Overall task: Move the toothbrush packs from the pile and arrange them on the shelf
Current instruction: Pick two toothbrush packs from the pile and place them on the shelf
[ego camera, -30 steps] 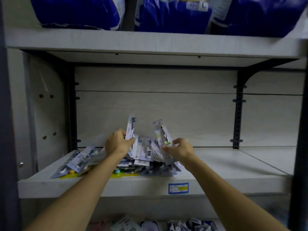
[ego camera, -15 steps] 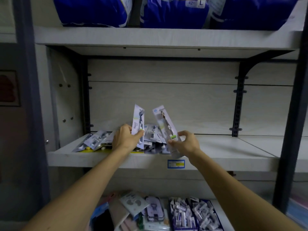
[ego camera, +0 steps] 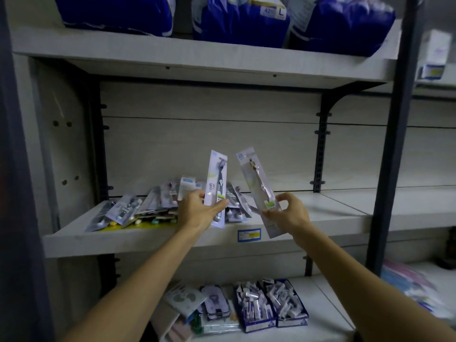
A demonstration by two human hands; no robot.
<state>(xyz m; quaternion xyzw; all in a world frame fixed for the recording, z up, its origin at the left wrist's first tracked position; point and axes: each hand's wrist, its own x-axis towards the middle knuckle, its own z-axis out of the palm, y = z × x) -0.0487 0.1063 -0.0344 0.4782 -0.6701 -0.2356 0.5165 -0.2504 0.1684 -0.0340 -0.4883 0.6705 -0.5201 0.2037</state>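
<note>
A loose pile of toothbrush packs [ego camera: 148, 206] lies on the left half of the middle shelf [ego camera: 320, 218]. My left hand [ego camera: 197, 211] grips one toothbrush pack [ego camera: 217, 178] by its lower end and holds it nearly upright in front of the pile. My right hand [ego camera: 288, 213] pinches a second, clear-fronted toothbrush pack [ego camera: 256, 181] near its bottom; this one leans to the left, its top close to the other pack's top. Both packs are lifted off the shelf board.
Big blue bags [ego camera: 241, 23] fill the upper shelf. The lower shelf holds trays of small white items [ego camera: 269, 304] and flat packets [ego camera: 187, 302]. A blue price label [ego camera: 249, 235] sits on the middle shelf's front edge. A dark upright post [ego camera: 394, 144] stands at the right.
Both hands have raised their packs clear of the pile and drawn them back toward me. The view has pulled back and shifted, showing more of the lower shelf.
</note>
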